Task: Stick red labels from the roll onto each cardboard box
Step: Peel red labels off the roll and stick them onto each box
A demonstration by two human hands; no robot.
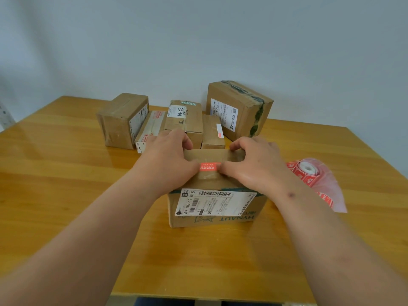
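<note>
**Both hands on the HYNAUT box, red label between the thumbs**

The left hand [170, 160] and right hand [254, 162] lie palm-down on top of the HYNAUT cardboard box [216, 208], forearms reaching in from below. Fingers curl over its far edge; both thumbs press the ends of the red label [209, 167]. The label roll [305, 171] sits right of the right hand's fingers.

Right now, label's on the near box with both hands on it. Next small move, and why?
Probably lift the right hand toward the label roll: the red label already lies flat on the near box, left hand steadying it, and the boxes behind appear unlabelled.
</note>
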